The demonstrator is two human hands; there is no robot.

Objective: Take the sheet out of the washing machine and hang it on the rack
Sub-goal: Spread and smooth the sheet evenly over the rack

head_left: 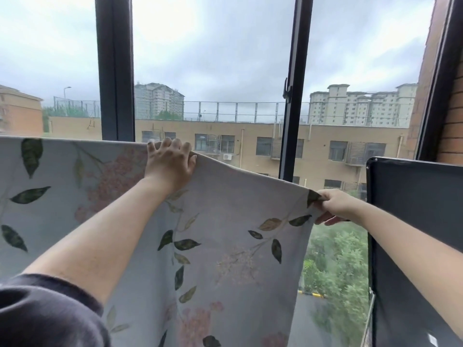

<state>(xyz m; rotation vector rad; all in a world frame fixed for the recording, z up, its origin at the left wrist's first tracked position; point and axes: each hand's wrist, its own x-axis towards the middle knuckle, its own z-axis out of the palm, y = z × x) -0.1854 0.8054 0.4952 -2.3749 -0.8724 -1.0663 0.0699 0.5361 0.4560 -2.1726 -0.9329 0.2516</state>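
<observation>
Left hand [169, 162] hooks fingers over the top edge of the pale grey-blue floral fabric sheet [225, 221], hung near, before the dark-framed window [114, 71]; right hand [334, 206] pinches its right corner. Soft, limp, likely damp-heavy: grip edges.

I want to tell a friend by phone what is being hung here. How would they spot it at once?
Start at the big window with dark frames. Across its lower half hangs the sheet, left hand on its top edge, right hand pinching its corner. Unlike the plain black panel beside it, it is pale with green leaves and pink blossoms.
</observation>
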